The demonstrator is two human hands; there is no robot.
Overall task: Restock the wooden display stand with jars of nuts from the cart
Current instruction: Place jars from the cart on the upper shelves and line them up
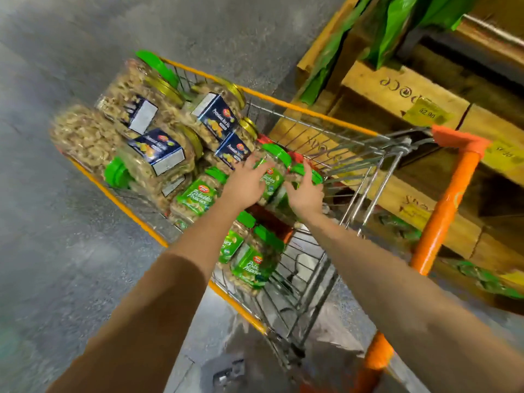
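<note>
Pistachio jar (270,179) in cart (312,112) between left grip (243,183) and right grip (305,194); both splayed open against jar sides.

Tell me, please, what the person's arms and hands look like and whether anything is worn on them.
Both arms are bare along all that shows: the left forearm and right forearm carry no sleeve, and no watch or bracelet shows at either wrist. The left hand and right hand are ungloved. The fingers are blurred, so a ring cannot be ruled out.
</note>
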